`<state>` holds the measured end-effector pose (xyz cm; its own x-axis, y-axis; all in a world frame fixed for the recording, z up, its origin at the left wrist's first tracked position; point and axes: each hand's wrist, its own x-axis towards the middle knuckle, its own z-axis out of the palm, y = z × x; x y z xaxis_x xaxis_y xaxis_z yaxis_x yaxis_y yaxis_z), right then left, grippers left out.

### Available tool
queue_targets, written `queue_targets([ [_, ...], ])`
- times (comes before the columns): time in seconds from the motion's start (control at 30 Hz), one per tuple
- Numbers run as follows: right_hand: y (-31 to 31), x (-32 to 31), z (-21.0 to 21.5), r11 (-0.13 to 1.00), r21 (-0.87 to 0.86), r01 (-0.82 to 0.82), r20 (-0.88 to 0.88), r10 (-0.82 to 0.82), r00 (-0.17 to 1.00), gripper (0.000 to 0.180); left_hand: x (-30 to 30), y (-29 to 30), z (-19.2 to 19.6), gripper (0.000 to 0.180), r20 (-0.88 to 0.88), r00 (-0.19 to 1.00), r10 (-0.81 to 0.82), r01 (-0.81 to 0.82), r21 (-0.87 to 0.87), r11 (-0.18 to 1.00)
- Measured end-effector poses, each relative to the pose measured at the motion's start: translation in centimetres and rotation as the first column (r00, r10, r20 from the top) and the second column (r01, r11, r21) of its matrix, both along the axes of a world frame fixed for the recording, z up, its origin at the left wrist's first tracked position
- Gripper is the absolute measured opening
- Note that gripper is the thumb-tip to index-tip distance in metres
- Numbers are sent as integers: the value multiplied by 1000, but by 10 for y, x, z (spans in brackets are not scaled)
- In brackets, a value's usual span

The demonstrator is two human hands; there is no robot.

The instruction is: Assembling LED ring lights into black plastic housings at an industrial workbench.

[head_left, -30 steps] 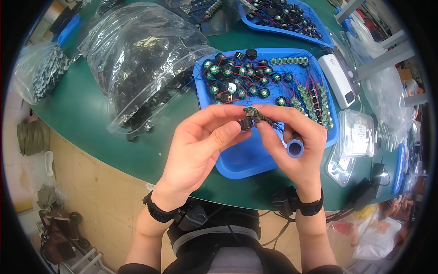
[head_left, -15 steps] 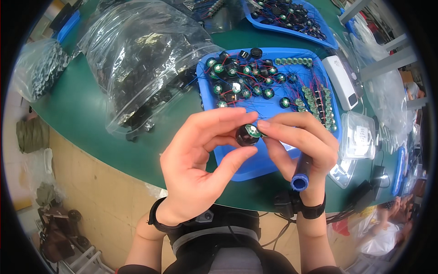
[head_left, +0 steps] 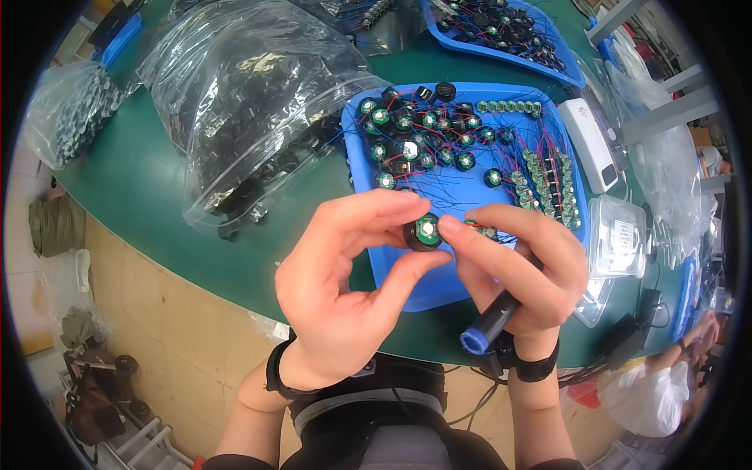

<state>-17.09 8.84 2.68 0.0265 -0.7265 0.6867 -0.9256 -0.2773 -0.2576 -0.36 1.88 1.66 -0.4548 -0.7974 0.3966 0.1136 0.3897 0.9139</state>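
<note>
Between the thumb and fingers of my left hand [head_left: 333,278] is a small black round housing [head_left: 421,235], with a round green circuit board on its face. My right hand [head_left: 536,270] has its fingers curled round a dark tube with a blue ring end [head_left: 495,319], which looks like a pen-shaped tool. A fingertip of that hand touches the board's edge. A bit of green board with red wire [head_left: 484,230] shows by the right fingers; I cannot tell if they hold it. Under both hands lies a blue tray [head_left: 435,294].
The tray contains several wired black housings [head_left: 403,121] and strips of green boards [head_left: 568,188]. To the left is a large clear bag [head_left: 251,78] of black parts. Another blue tray [head_left: 521,59] lies at the back. A white device [head_left: 587,145] and clear plastic box [head_left: 615,235] stand right.
The housing has turned, so its green board faces me more. The tube in my right hand has swung its blue end to the left and down.
</note>
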Motion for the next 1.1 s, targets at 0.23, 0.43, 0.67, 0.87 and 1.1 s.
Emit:
queue_targets([
  [0.23,-4,2,0,993,88,-78,9,77,997,24,0,-7,0,27,-130,992,-6,61,430,901],
  [0.43,-6,8,-16,965,261,6,222,-66,973,21,-9,-7,-12,24,-117,993,8,39,395,918],
  [0.67,-3,31,-21,898,393,200,260,-317,912,15,-21,-7,-19,20,136,949,283,-205,-415,886],
  [0.87,1,-5,-4,816,533,223,191,-373,908,24,-18,-9,-24,8,184,967,174,-144,-167,975],
  [1.1,-3,-5,7,917,347,196,557,-370,744,13,-14,4,-33,13,497,865,-68,205,-227,952],
])
